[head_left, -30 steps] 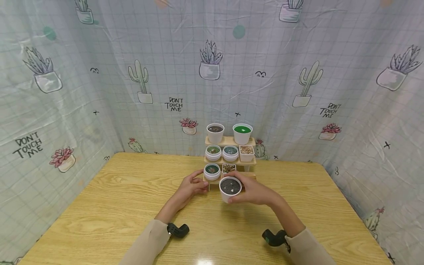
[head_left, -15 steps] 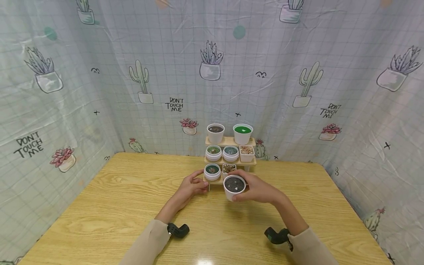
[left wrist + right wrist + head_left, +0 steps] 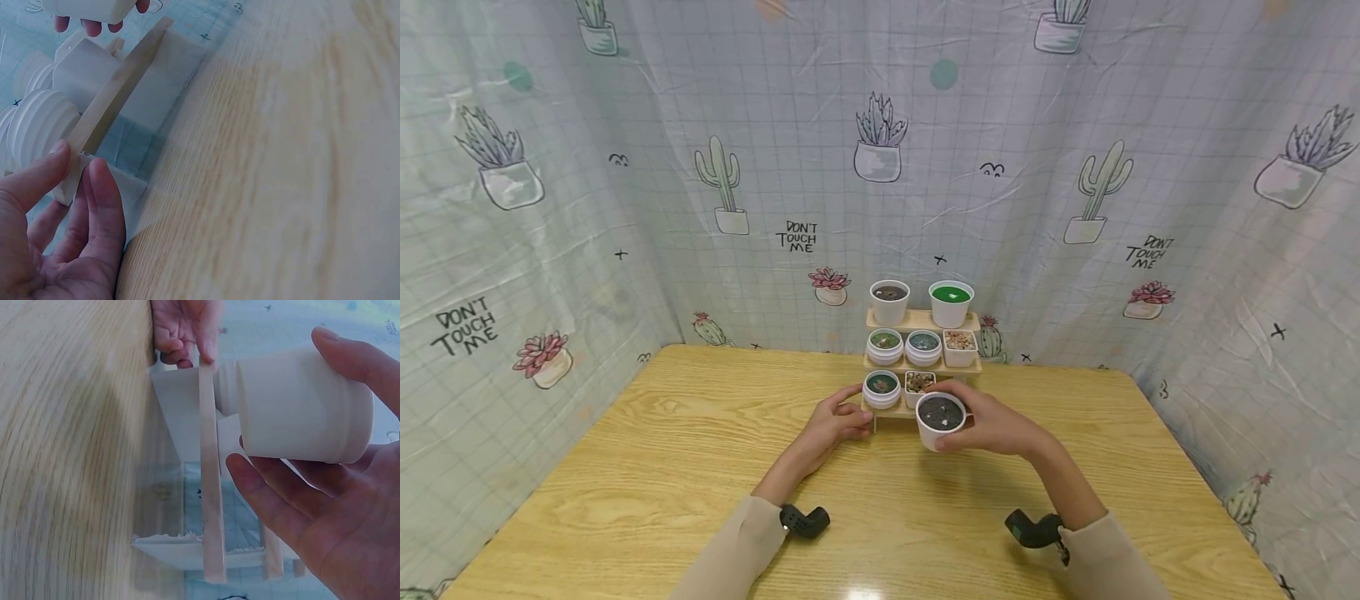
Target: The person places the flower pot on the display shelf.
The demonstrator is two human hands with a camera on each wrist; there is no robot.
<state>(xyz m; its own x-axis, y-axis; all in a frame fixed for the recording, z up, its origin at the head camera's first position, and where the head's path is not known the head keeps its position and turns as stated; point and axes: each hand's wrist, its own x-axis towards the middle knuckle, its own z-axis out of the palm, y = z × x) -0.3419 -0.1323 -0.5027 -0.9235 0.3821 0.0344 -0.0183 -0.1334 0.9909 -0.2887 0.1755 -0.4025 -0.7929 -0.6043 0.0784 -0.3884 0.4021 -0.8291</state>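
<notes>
A three-step wooden shelf (image 3: 891, 412) with white legs stands near the table's back edge. My left hand (image 3: 829, 429) pinches the left end of its lowest board (image 3: 115, 94), thumb on top and fingers beneath. My right hand (image 3: 996, 423) grips a white pot (image 3: 942, 414) of dark soil-like filling by its side, slightly in front of the lowest step and above its level. On that step sit a round ribbed pot (image 3: 882, 389) with a dark green top and a square pot (image 3: 919, 385) of pebbles. In the right wrist view, the held pot (image 3: 300, 406) hangs beside the board (image 3: 211, 481).
The middle step carries two round ribbed pots, one green-topped (image 3: 885, 345) and one blue-green (image 3: 922, 347), plus a square pot (image 3: 960, 348) of light pebbles. Up top are a brown-filled pot (image 3: 890, 303) and a bright green one (image 3: 951, 305). A cactus-print curtain (image 3: 775, 167) surrounds the wooden table (image 3: 700, 467).
My right hand has carried the white pot to the right and slightly back, along the front of the lowest step. My left hand keeps its place on the shelf.
</notes>
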